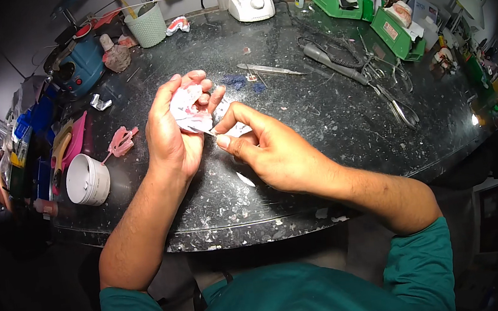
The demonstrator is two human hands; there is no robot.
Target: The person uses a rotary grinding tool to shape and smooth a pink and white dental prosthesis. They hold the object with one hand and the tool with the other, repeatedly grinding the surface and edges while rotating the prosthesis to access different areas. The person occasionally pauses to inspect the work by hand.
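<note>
A pink and white lump [186, 108] sits in the middle, in the left hand [176, 123], whose grip curls around it. The right hand [269, 144] comes from four o'clock, its grip pinched small by the lump's edge; I can't tell what it holds. Fingers hide some of the lump. On the desk [323, 166], from the lump, a white sliver [245, 179] lies at five o'clock, a white tub [88, 179] at eight, a cup [147, 26] at eleven, a white box [250, 2] at one, and a thin knife [273, 69] at two.
</note>
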